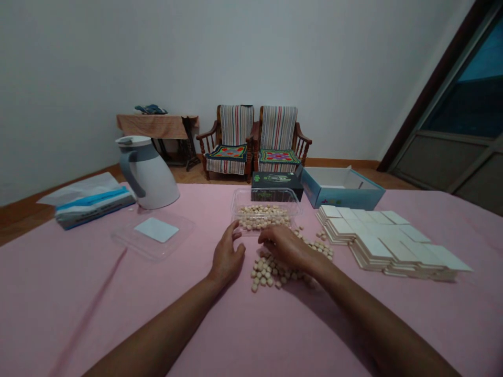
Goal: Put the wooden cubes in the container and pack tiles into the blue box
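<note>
A clear plastic box (295, 203) holds many small, pale, rounded wooden pieces (259, 214). More of them form a loose pile (271, 272) on the pink cloth in front of it. My left hand (228, 256) is beside the box's near left corner, fingers and thumb apart, with nothing visible in it. Over the pile, close to the box's front, is my right hand (285, 245), its fingers bent downward and drawn together. What those fingertips hold, if anything, is hidden. A clear flat lid (126, 238) with a white label (156, 229) lies to the left.
Stacked pale square tiles (393, 241) stand on the right, with an open blue box (341, 198) behind. A black box (277, 183) sits behind the clear box. At left are a white jug (157, 178) and a tissue pack (94, 204). Two chairs (236, 136) stand beyond the table.
</note>
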### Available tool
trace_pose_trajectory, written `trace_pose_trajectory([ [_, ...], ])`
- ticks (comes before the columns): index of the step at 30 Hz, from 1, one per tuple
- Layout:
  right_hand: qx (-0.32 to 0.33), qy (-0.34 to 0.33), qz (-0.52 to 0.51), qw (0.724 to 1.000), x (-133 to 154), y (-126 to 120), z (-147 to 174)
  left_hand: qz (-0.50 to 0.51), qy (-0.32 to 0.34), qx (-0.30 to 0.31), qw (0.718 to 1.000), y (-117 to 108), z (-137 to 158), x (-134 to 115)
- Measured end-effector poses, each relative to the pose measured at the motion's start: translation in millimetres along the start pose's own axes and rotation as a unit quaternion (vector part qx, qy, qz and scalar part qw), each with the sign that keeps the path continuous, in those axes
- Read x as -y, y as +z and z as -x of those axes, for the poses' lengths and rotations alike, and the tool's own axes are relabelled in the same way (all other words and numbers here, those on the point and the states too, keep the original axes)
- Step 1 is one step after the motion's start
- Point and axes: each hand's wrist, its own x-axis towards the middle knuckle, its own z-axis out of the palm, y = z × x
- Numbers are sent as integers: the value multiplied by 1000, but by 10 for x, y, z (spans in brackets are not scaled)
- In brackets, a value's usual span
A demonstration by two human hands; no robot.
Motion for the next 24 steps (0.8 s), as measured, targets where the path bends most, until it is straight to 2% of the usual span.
trace_pose_trajectory([
  [3,-132,5,-22,991,-116,-154,-34,-7,-3,0,1000,-5,2,-7],
  [6,-250,27,-18,968,-270,-235,-71,-5,0,1,1000,-3,0,4],
  [8,-289,26,-28,957,-352,-240,-86,-3,0,0,1000,3,-4,18],
  [11,-306,8,-31,952,-369,-218,-82,-4,1,1,1000,9,-8,29],
  [14,-254,-3,-11,967,-234,-188,-52,-6,2,3,1000,6,-5,21],
  [18,-70,-1,25,997,22,-79,-19,-10,1,1,1000,-3,3,-9],
  [21,34,9,75,997,131,61,-18,-16,-3,0,1000,-6,5,-24],
  [24,82,29,131,988,152,184,-20,-14,-3,2,1000,-6,4,-20],
])
